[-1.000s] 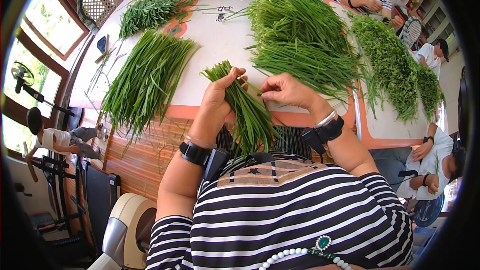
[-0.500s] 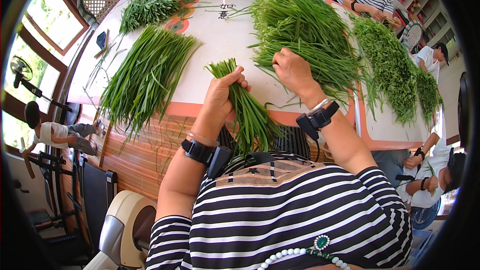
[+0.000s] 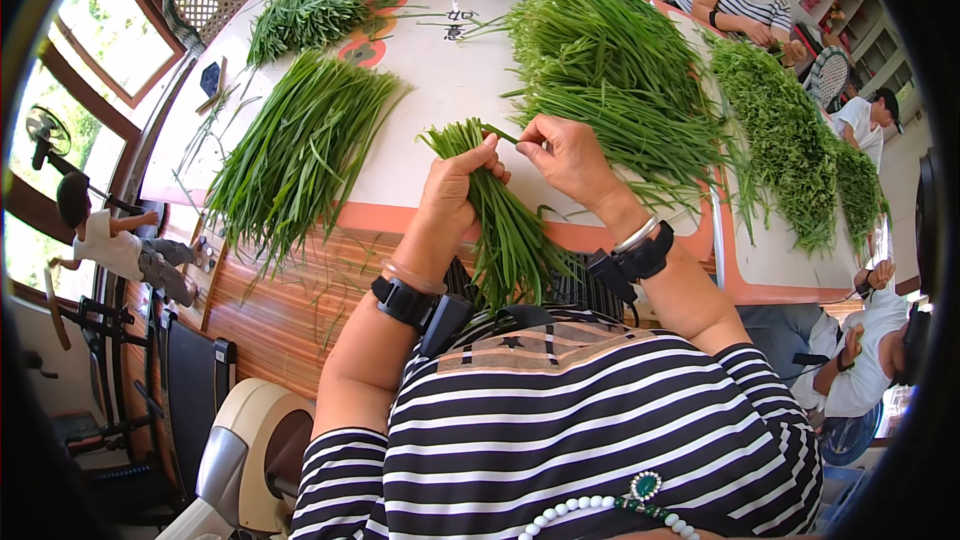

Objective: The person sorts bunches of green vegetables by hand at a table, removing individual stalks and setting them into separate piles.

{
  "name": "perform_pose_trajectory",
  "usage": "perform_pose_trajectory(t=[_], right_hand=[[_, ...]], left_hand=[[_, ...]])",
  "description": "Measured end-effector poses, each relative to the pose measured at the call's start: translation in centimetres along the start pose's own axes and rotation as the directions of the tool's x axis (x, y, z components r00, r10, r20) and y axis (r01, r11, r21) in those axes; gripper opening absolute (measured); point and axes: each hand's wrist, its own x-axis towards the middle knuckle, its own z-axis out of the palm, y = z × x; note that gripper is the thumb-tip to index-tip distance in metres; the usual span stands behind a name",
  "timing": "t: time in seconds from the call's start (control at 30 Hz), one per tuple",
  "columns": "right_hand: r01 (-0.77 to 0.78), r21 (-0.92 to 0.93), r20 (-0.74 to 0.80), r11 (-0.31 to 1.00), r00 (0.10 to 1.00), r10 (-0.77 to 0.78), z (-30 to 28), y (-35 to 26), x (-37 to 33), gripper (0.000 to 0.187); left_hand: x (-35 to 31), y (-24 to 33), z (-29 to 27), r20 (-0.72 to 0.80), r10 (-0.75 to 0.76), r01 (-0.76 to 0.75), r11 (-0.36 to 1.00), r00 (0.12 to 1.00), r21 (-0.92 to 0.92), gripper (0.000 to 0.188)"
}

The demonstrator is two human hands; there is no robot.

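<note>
My left hand is closed around a bunch of long green garlic chives. The cut-looking ends stick up above the thumb, and the long leaves hang down past the table edge toward my lap. Just right of the bunch's top, my right hand pinches a thin green stalk that reaches across to the bunch. Beyond that hand lies a large heap of chives. A smaller pile of chives lies to my left, its leaf tips overhanging the edge.
The white table has an orange border. More greens lie at the far left, and another long heap runs along the right. A small dark box sits near the left edge. Several other people are around the table.
My right hand has moved left from the big heap to the top of the bunch, with a stalk now in its fingers. My left hand keeps its grip, nearly still.
</note>
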Motion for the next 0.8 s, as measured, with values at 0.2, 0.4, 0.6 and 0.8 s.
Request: perform_pose_trajectory(t=[0.2, 0.4, 0.6, 0.8], right_hand=[[0.046, 0.013, -0.008, 0.999, 0.999, -0.046, 1.2, -1.4, -0.6, 0.009], [-0.043, 0.186, -0.060, 0.982, 0.997, 0.055, 2.2, -1.6, -1.0, 0.009], [-0.076, 0.182, -0.024, 0.980, 0.996, 0.082, 1.9, -1.5, -1.0, 0.011], [-0.037, 0.207, -0.148, 0.978, 0.987, 0.069, 2.0, -0.9, -1.3, 0.014]], left_hand=[[-0.1, -0.3, -0.2, -0.010, 0.023, -0.023, 1.000, 1.000, -0.021, 0.020], [0.1, -0.3, -0.3, -0.002, 0.002, -0.002, 1.000, 1.000, 0.002, 0.021], [-0.2, 0.3, -0.6, 0.035, -0.023, 0.022, 0.999, 0.999, 0.034, 0.019], [0.0, -0.3, -0.7, 0.017, -0.034, 0.032, 0.997, 0.999, 0.075, 0.018]])
